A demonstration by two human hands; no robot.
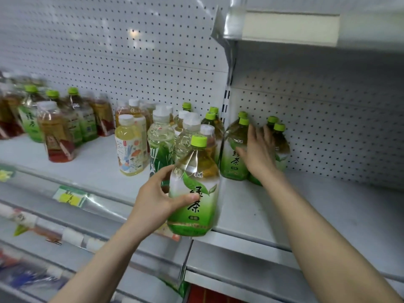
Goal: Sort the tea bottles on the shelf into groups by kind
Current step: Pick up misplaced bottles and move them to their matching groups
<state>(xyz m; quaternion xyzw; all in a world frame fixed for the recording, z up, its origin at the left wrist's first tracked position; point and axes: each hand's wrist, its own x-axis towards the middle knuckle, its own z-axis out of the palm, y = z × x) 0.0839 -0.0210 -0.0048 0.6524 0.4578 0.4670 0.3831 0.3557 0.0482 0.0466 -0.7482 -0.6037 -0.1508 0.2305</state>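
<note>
My left hand [157, 196] grips a green-tea bottle [195, 189] with a lime cap, held upright at the front edge of the shelf [306, 206]. My right hand [260, 152] reaches back with straight fingers and touches a cluster of green-tea bottles [235, 154] standing against the pegboard, partly hiding those behind it. Clear white-capped bottles [160, 141] and a pale yellow bottle [129, 145] stand in the middle. At the left stand red-brown tea bottles [55, 136] mixed with more green-tea bottles [30, 114].
A white pegboard [131, 51] backs the shelf, and an upper shelf [306, 25] overhangs at the right. Price-tag rails [70, 196] run along the front edge. Lower shelves with blurred goods lie below left. The shelf surface right of the cluster is bare.
</note>
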